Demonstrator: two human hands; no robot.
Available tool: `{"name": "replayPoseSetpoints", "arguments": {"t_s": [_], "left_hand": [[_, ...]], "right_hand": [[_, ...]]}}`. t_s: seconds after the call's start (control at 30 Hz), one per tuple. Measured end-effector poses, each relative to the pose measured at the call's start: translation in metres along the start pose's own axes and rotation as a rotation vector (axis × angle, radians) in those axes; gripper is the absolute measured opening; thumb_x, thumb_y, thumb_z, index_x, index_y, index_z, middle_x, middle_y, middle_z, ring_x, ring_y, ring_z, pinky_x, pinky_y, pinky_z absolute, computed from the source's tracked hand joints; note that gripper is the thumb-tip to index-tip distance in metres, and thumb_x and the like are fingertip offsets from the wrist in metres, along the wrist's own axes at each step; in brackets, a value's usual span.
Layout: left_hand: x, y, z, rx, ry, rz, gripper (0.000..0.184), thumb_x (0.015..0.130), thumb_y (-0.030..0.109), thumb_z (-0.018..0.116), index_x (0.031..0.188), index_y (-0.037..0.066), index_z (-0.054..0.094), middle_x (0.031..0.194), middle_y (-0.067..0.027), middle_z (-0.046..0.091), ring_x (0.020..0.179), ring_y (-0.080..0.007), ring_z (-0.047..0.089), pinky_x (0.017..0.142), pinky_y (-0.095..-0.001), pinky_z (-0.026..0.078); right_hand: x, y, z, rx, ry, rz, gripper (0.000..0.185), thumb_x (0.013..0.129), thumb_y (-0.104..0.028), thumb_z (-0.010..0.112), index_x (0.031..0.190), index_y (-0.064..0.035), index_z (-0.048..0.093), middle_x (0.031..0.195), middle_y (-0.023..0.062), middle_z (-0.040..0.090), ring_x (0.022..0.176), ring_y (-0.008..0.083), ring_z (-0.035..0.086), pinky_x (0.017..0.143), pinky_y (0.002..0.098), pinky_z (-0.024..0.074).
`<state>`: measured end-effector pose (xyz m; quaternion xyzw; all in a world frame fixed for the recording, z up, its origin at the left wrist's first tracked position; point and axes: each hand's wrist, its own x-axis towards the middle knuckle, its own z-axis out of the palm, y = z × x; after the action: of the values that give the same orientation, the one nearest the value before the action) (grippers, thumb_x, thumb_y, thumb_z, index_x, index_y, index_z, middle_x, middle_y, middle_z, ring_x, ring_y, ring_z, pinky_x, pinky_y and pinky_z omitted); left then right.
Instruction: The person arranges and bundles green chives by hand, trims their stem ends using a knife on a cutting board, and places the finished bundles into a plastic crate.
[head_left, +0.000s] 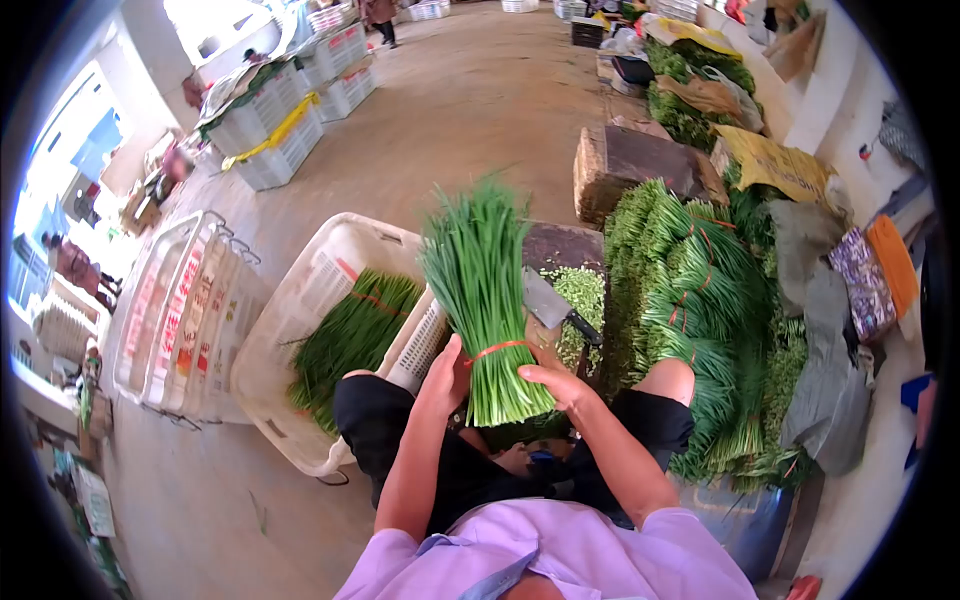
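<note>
Greens, already banded, sit clasped between my left hand and right hand — others in the crate, a pile outside.

On the left, the raised rim of the white crate stands between the left hand and its inside, where the green bundle fills the middle; room opens beside it toward the far-left edge. The held bundle hides part of the dark block. A cleaver and cut pieces obstruct its middle and right edge; its far edge offers bare space. Heaped bundles crowd the right. Ahead, open floor extends.
</note>
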<state>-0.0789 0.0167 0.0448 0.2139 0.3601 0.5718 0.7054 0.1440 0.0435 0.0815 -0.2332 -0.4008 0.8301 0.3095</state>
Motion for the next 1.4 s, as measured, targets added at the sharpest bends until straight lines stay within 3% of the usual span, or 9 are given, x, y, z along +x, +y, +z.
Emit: {"name": "replayPoseSetpoints", "arguments": {"t_s": [0.17,0.3,0.4,0.43,0.6,0.77,0.97,1.13,1.4], "left_hand": [[0.027,-0.012,0.008,-0.316,-0.010,0.015,0.076,0.095,0.060,0.055,0.144,0.002,0.045,0.138,-0.0163,0.058,0.122,-0.0340,0.059,0.105,-0.0510,0.047],[0.032,-0.030,0.000,-0.420,-0.058,-0.130,0.068,0.090,0.044,0.064,0.142,0.003,0.048,0.132,-0.0188,0.061,0.115,-0.0366,0.063,0.099,-0.0564,0.051],[0.034,-0.045,-0.007,-0.436,-0.076,-0.108,0.061,0.089,0.033,0.063,0.139,0.001,0.049,0.129,-0.0196,0.063,0.113,-0.0358,0.065,0.098,-0.0542,0.053],[0.034,-0.049,-0.007,-0.413,-0.104,-0.094,0.061,0.089,0.032,0.062,0.139,0.000,0.049,0.128,-0.0194,0.063,0.112,-0.0354,0.065,0.099,-0.0534,0.053],[0.034,-0.057,-0.009,-0.374,-0.100,-0.079,0.063,0.087,0.030,0.064,0.139,-0.002,0.049,0.128,-0.0191,0.063,0.112,-0.0342,0.066,0.099,-0.0525,0.053],[0.027,-0.056,-0.006,-0.395,-0.145,-0.119,0.060,0.084,0.022,0.069,0.136,-0.002,0.051,0.123,-0.0159,0.065,0.107,-0.0294,0.068,0.096,-0.0463,0.056],[0.021,-0.053,-0.001,-0.275,-0.155,-0.030,0.061,0.083,0.020,0.074,0.136,0.000,0.051,0.121,-0.0119,0.066,0.104,-0.0250,0.068,0.091,-0.0413,0.057],[0.023,-0.053,0.009,-0.138,-0.128,0.041,0.060,0.082,0.019,0.075,0.134,0.000,0.052,0.119,-0.0095,0.065,0.102,-0.0220,0.067,0.090,-0.0388,0.057],[0.022,-0.059,0.010,0.051,-0.045,0.096,0.051,0.080,0.008,0.074,0.128,0.001,0.057,0.115,-0.0059,0.066,0.099,-0.0179,0.065,0.090,-0.0352,0.053]], "right_hand": [[-0.012,0.034,-0.026,0.001,-0.093,0.131,0.097,0.080,-0.043,0.079,0.152,0.0009,0.030,0.143,0.0155,0.050,0.127,0.0233,0.054,0.107,0.0369,0.0450],[-0.020,0.004,-0.040,-0.736,0.112,0.203,0.069,0.088,-0.038,0.074,0.139,0.0034,0.052,0.130,0.0167,0.062,0.121,0.0243,0.059,0.104,0.0355,0.0458],[-0.008,-0.025,-0.049,-0.836,0.425,-0.062,0.029,0.093,-0.026,0.069,0.102,0.0020,0.069,0.075,0.0021,0.067,0.067,0.0080,0.062,0.061,0.0262,0.0495],[-0.005,-0.042,-0.037,-0.797,0.459,-0.129,0.016,0.094,-0.013,0.066,0.097,0.0021,0.067,0.075,0.0009,0.065,0.064,0.0055,0.058,0.059,0.0233,0.0482],[0.026,-0.080,-0.001,-0.880,0.531,-0.387,0.014,0.095,-0.012,0.068,0.098,0.0017,0.067,0.074,0.0013,0.065,0.060,0.0064,0.059,0.056,0.0237,0.0499],[0.054,-0.082,-0.007,-0.822,0.449,-0.221,0.012,0.095,-0.010,0.066,0.100,0.0001,0.068,0.074,0.0038,0.065,0.058,0.0089,0.060,0.053,0.0266,0.0527],[0.052,-0.101,-0.035,-0.180,0.579,-0.406,0.013,0.099,-0.015,0.063,0.093,-0.0037,0.063,0.081,0.0050,0.065,0.062,0.0123,0.064,0.059,0.0274,0.0575],[0.034,-0.093,0.003,-0.569,0.353,-0.316,0.003,0.094,0.000,0.065,0.098,-0.0011,0.065,0.084,0.0035,0.067,0.070,0.0117,0.068,0.064,0.0264,0.0595],[0.060,-0.085,0.028,-0.958,0.378,-0.124,0.015,0.094,-0.010,0.065,0.099,0.0038,0.068,0.075,0.0073,0.066,0.059,0.0103,0.063,0.053,0.0268,0.0536]]}}
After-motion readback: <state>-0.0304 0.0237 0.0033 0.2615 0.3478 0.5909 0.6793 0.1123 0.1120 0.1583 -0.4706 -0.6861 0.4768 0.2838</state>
